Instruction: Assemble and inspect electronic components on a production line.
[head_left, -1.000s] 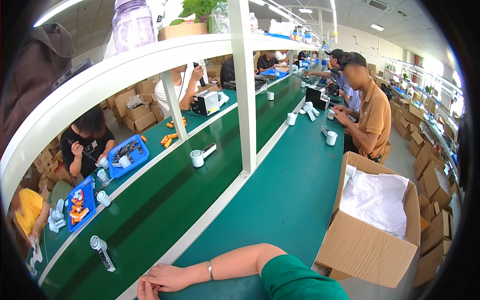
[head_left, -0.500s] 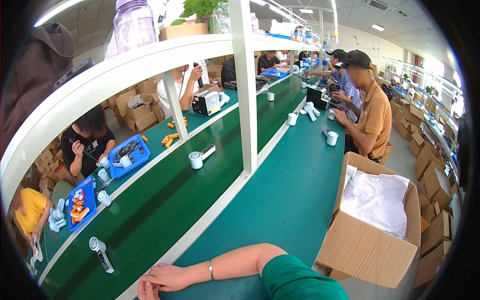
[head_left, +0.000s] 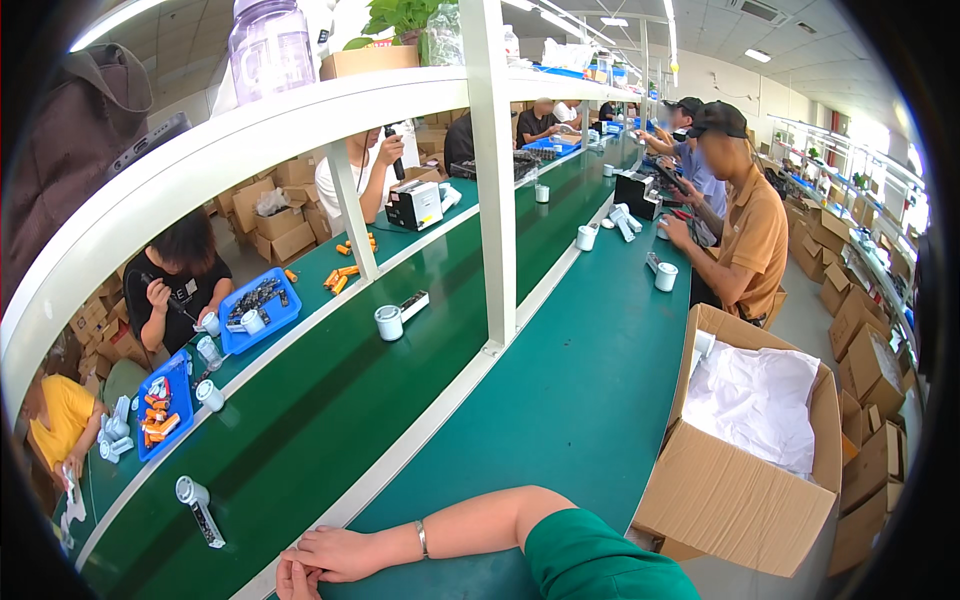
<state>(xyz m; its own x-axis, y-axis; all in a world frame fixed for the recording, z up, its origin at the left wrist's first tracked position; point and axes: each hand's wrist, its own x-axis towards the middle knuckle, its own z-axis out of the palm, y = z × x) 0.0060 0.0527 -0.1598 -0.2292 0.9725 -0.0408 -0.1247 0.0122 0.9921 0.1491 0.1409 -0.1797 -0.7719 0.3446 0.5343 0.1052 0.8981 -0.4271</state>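
Observation:
My right hand lies over my left at the near end of the bench, on the pale rail beside the belt. A metal bracelet circles my right wrist, below a green sleeve. My left hand shows only its fingers at the lower edge, bent against the right hand's fingers. No object is visible in either hand. Nearest to them, on the green conveyor belt, lies a pale-blue device with a round head and an open handle with dark parts inside. A similar device lies farther along.
An open carton with white paper stands at the bench's right edge. A white post rises beside the belt, carrying a shelf. Blue trays hold small parts across the belt. A co-worker in tan works farther up on the right.
The two devices on the belt have shifted slightly toward the near left. The tan-shirted co-worker has raised a dark tool. My hands have stayed in place.

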